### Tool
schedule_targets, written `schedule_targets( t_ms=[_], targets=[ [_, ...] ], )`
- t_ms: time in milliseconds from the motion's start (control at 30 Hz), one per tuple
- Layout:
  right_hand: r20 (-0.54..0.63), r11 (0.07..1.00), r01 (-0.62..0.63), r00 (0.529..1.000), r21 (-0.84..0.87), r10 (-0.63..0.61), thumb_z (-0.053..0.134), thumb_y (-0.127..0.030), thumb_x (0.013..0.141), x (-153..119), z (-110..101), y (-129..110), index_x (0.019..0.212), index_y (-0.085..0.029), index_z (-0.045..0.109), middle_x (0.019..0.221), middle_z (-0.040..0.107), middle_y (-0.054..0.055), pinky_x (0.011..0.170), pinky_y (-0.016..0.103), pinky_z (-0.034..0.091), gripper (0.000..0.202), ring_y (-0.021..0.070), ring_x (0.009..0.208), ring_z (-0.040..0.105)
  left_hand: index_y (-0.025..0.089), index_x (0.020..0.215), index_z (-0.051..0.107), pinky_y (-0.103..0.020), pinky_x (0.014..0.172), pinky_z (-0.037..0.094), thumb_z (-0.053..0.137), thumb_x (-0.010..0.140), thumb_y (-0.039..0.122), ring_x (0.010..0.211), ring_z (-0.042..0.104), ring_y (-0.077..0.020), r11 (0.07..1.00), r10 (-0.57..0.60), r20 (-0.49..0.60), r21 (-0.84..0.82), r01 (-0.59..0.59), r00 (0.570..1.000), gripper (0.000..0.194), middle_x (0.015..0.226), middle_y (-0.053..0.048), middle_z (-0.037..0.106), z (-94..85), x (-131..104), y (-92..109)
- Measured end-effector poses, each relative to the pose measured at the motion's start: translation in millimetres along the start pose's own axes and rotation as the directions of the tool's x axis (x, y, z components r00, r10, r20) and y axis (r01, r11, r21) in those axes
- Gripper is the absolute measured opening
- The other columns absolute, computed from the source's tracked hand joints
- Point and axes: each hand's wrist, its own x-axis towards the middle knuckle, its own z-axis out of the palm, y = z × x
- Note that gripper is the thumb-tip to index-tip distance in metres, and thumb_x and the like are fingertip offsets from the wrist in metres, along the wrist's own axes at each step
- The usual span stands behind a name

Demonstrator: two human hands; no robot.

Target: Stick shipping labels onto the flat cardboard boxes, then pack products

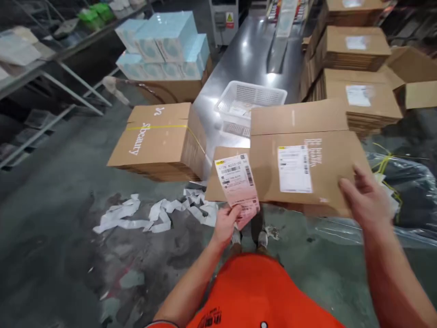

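In my left hand [225,225] is a printed shipping label [235,177], pinched at its lower end between thumb and fingers; its lower part looks pinkish. My right hand [370,198] grips the right edge of a flattened cardboard box [329,177], which lies in front of me with a white shipping label [294,169] stuck on it and white printed lettering. Under the loose label, another piece of brown cardboard [214,184] shows, partly covered by the box. Beyond the box, a white plastic basket [251,89] with papers inside sits on the metal table [235,59].
Left stands a strapped bundle of flat boxes [160,141], with light-blue boxes [167,41] behind. Stacked labelled cartons [358,79] are at right, near a plastic-wrapped dark bundle [409,182]. White paper strips [160,214] litter the floor.
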Motion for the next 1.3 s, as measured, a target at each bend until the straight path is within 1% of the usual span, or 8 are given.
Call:
schedule_targets(
  t_ms=[233, 367, 500, 600, 733, 900, 1167, 1300],
  targets=[
    [0.041, 0.892, 0.059, 0.998, -0.448, -0.046, 0.065, -0.057, 0.069, 37, -139, 67, 0.124, -0.016, 0.059, 0.140, 0.048, 0.021, 0.111, 0.053, 0.031, 0.069, 0.0357, 0.132, 0.041, 0.016, 0.078, 0.067, -0.032, 0.078, 0.051, 0.078, 0.059, 0.038, 0.076, 0.065, -0.0177, 0.981, 0.022, 0.179, -0.195, 0.013, 0.984, 0.032, 0.080, -0.003, 0.072, 135.6, 51, -1],
    [0.172, 0.811, 0.315, 0.949, -0.494, -0.264, 0.058, -0.052, 0.079, -32, -109, 81, 0.110, -0.023, 0.066, 0.119, 0.064, 0.014, 0.103, 0.051, 0.041, 0.043, 0.0324, 0.117, 0.055, 0.016, 0.076, 0.067, -0.028, 0.070, 0.051, 0.077, 0.062, 0.036, 0.066, 0.062, -0.0142, 0.995, -0.005, 0.328, -0.092, 0.037, 0.945, 0.027, 0.071, -0.001, 0.070, 175.9, 70, -12],
    [0.818, 0.861, 0.434, 0.574, -0.263, -0.040, 0.050, -0.043, 0.087, -57, -56, 73, 0.101, -0.027, 0.073, 0.093, 0.073, 0.008, 0.079, 0.039, 0.051, 0.031, 0.0261, 0.083, 0.066, 0.015, 0.077, 0.067, -0.027, 0.066, 0.049, 0.075, 0.066, 0.040, 0.063, 0.061, -0.0138, 1.000, -0.015, 0.438, -0.003, 0.018, 0.899, 0.029, 0.070, -0.001, 0.070, 201.7, 78, -12],
    [0.834, 0.878, 0.395, 0.552, -0.269, 0.008, 0.045, -0.042, 0.089, -32, -33, 61, 0.099, -0.022, 0.074, 0.089, 0.074, 0.008, 0.074, 0.036, 0.049, 0.037, 0.0248, 0.078, 0.066, 0.014, 0.076, 0.068, -0.027, 0.067, 0.048, 0.076, 0.064, 0.040, 0.065, 0.060, -0.0139, 0.998, -0.006, 0.473, 0.051, -0.021, 0.881, 0.030, 0.072, -0.002, 0.070, 210.6, 85, -2],
    [0.867, 0.916, 0.339, 0.499, -0.215, 0.019, 0.047, -0.048, 0.089, -12, -33, 25, 0.088, -0.019, 0.073, 0.080, 0.072, 0.006, 0.064, 0.029, 0.048, 0.040, 0.0198, 0.069, 0.064, 0.015, 0.083, 0.072, -0.029, 0.078, 0.048, 0.075, 0.066, 0.042, 0.076, 0.062, -0.0163, 0.988, 0.080, 0.426, 0.085, -0.128, 0.901, 0.033, 0.082, -0.003, 0.072, 180.2, 76, 8],
    [0.558, 0.905, 0.411, 0.779, -0.110, -0.286, 0.062, -0.057, 0.078, -2, -14, -24, 0.128, -0.022, 0.054, 0.119, 0.062, 0.012, 0.078, 0.035, 0.051, 0.061, 0.0247, 0.095, 0.062, 0.013, 0.085, 0.072, -0.033, 0.076, 0.050, 0.072, 0.068, 0.055, 0.075, 0.063, -0.0198, 0.985, -0.089, 0.331, 0.170, 0.033, 0.939, 0.046, 0.080, -0.006, 0.072, 99.5, 10, -25],
    [0.844, 0.967, 0.255, 0.517, 0.007, -0.142, 0.052, -0.057, 0.084, -40, 108, -5, 0.066, -0.018, 0.057, 0.056, 0.053, -0.001, 0.051, 0.024, 0.035, 0.043, 0.0121, 0.055, 0.047, 0.021, 0.126, 0.058, -0.033, 0.100, 0.041, 0.087, 0.054, 0.033, 0.121, 0.053, -0.0253, 0.999, -0.038, 0.235, 0.019, 0.034, 0.971, 0.078, 0.132, -0.009, 0.058, 18.7, -34, -26],
    [0.892, 0.979, 0.203, 0.438, 0.023, -0.112, 0.052, -0.055, 0.083, -69, 144, 0, 0.073, -0.018, 0.061, 0.064, 0.059, 0.000, 0.053, 0.024, 0.036, 0.040, 0.0136, 0.060, 0.051, 0.015, 0.088, 0.066, -0.026, 0.074, 0.048, 0.079, 0.061, 0.035, 0.078, 0.061, -0.0153, 0.997, -0.024, 0.042, 0.076, 0.020, 0.999, 0.036, 0.086, -0.002, 0.068, -2.4, -11, -8]
  ],
)
